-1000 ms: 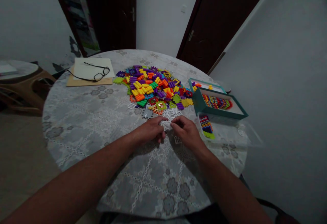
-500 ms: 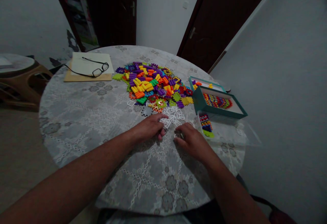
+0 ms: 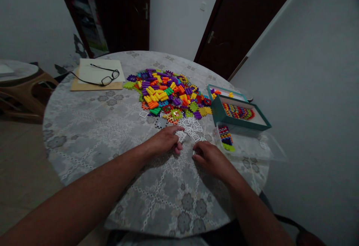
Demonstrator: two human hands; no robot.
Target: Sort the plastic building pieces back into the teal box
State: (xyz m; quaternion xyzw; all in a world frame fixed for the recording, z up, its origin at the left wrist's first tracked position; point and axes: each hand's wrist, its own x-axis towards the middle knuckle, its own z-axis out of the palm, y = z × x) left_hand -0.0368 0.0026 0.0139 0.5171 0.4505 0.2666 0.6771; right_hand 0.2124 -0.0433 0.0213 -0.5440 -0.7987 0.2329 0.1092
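Observation:
Several small white openwork plastic squares [image 3: 192, 127] lie in a loose cluster at the near edge of a colourful heap. My left hand [image 3: 166, 140] rests at their left side, its index finger stretched along the top and the other fingers curled around a few white squares [image 3: 181, 136]. To the right, my right hand [image 3: 208, 157] is low over the tablecloth with thumb and fingers pinched together. A thin white edge shows at its fingertips, and the rest of that piece is hidden. Another white square [image 3: 195, 137] lies just beyond the right fingers.
Behind the squares spreads the heap of coloured plastic building pieces [image 3: 162, 92]. At right stand a green box [image 3: 241, 123] of coloured pieces, its lid [image 3: 241, 97], and a clear plastic container [image 3: 241, 146]. Glasses [image 3: 106, 80] lie on papers [image 3: 84, 70] at left.
My right hand has shifted slightly right and toward me, its fingers closer together. More white squares show beside it. My left hand has barely moved.

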